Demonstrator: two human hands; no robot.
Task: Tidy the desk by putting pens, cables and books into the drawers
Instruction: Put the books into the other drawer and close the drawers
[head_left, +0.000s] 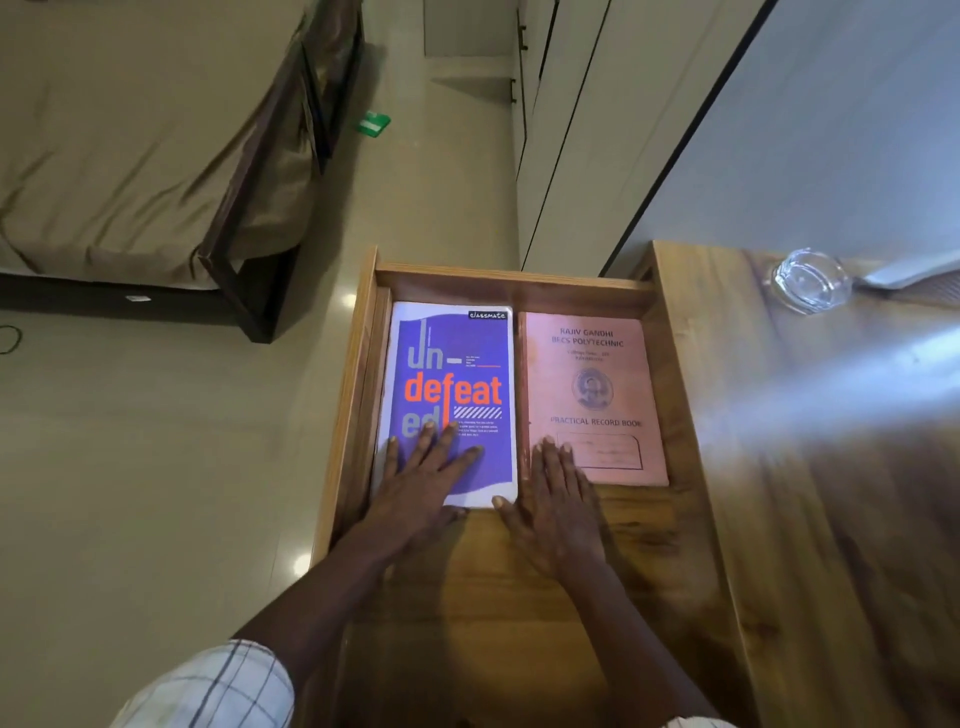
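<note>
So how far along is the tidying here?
Done: purple notebook and pink record book lie side by side in the open drawer. In hand: left hand flat on the notebook, right hand with fingers on the record book. Left: no pens or cables in view; drawer not yet shut.

The notebook (452, 384) is purple with orange and grey lettering and a white edge; the record book (592, 400) is pale pink with dark print; the drawer (357, 364) and desk top (831, 519) show warm brown wood grain; the sleeve (223, 686) is white with dark checks
</note>
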